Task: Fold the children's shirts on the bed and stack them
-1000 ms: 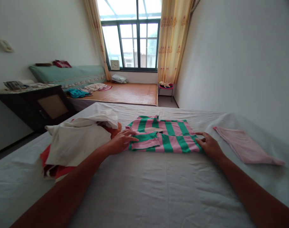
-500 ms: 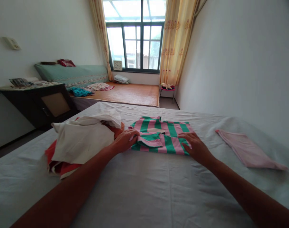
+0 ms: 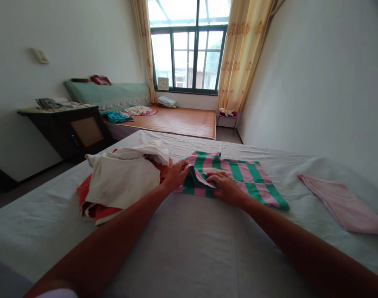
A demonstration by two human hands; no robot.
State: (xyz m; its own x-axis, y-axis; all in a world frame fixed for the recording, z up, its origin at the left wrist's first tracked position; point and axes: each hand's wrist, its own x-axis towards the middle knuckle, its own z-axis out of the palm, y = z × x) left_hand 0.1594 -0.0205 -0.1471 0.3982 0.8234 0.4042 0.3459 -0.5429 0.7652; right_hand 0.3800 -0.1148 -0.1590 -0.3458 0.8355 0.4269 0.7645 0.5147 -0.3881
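Observation:
A green-and-pink striped shirt (image 3: 243, 171) lies on the pale bed sheet (image 3: 189, 248) in front of me. My left hand (image 3: 175, 176) is closed, its fingertips pinching the left end of a folded flap of the shirt that looks like a sleeve. The other end of that flap is under the bent fingers of my right hand (image 3: 228, 188), also closed on the fabric. Between the two hands the flap is slightly raised and its edge shows. The right part of the shirt lies flat.
Left of the shirt is a heap of cream cloth (image 3: 120, 180) with red cloth (image 3: 105, 215) under it. A folded pink garment (image 3: 344, 200) lies to the right. Beyond are a mat-covered bed (image 3: 183, 120), a dark cabinet (image 3: 74, 128) and a small stool (image 3: 228, 114).
My right hand has moved left from the shirt's right side to the flap and closed on it. The flap is now lifted, and the shirt's right side has spread out. The view has shifted left.

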